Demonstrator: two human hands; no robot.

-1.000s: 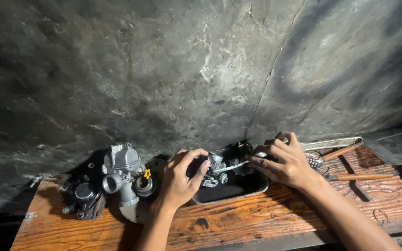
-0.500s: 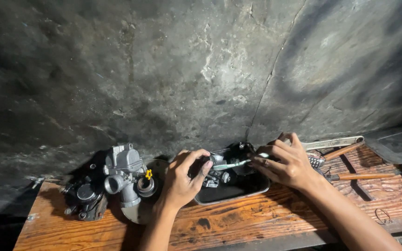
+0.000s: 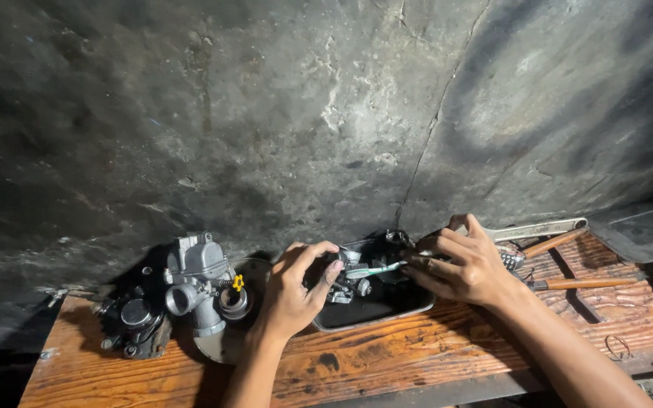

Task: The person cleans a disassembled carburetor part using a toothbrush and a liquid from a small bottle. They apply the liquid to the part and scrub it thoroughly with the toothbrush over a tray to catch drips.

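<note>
While the left hand curls its fingers over a small metal part at the left end of the dark tray, grasping it, the right hand pinches the handle of a pale toothbrush whose head points left at that part. The part sits inside the tray, between the two hands and touching the left fingertips. The tray lies near the back of the wooden table, close under the cracked dark wall, so there is little room behind it; bare wood runs along the front edge. Just left of the left hand stands a grey carburetor with a yellow knob, and beyond it a darker engine part. Right of the right hand lie a wrench and two wooden-handled tools, well apart from the tray.
</note>
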